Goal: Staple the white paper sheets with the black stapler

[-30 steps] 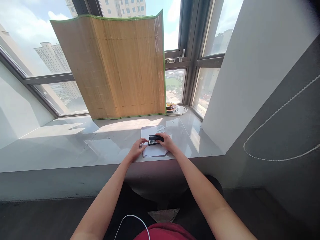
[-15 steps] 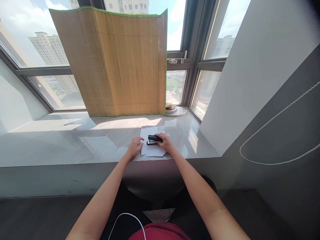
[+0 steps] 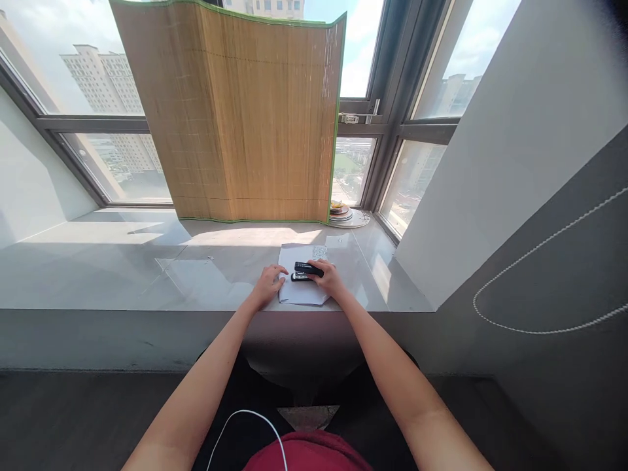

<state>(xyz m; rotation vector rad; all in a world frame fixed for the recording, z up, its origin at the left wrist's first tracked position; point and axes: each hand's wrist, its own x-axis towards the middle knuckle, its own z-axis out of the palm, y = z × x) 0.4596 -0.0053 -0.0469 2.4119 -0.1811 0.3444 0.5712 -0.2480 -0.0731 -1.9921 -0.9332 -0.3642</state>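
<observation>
A black stapler (image 3: 305, 269) lies across white sheets of paper (image 3: 299, 294), its jaws apart and pointing left. My right hand (image 3: 328, 277) grips its rear end, thumb and fingers wrapped round it. At the left edge of the paper rests my left hand (image 3: 269, 282), fingers apart and holding nothing, close to the stapler's front. A printed patch shows on the upper right of the paper. The palm side of my right hand is hidden.
The paper lies on a pale tiled window sill (image 3: 235, 275). Behind it a bamboo mat (image 3: 255, 124) with green edging leans against the window. Stacked round plates or mats (image 3: 348, 218) stand in the corner. A beaded cord (image 3: 534, 332) hangs at the right.
The whole view has tilted and shifted slightly. My right hand keeps its hold on the stapler, and my left hand stays by the paper's left edge.
</observation>
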